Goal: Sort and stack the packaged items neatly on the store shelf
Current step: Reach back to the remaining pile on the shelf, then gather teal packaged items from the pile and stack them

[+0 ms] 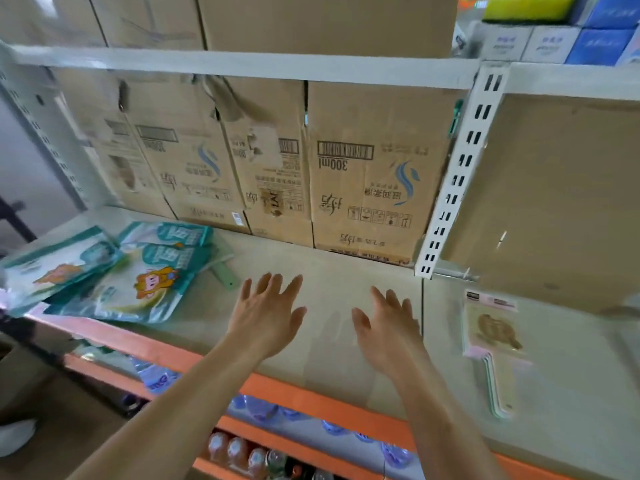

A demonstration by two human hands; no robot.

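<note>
Careful: your left hand (pixel 266 313) and right hand (pixel 388 329) hover spread, empty; the packets (pixel 138 289) lie askew at the shelf (pixel 346 271) edge and may slide off.

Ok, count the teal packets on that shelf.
3 in view. The far-left packet lies at the shelf's left end, the back packet sits near the cardboard boxes, and the front packet shows a cartoon figure. They overlap, so more may hide beneath.
</note>
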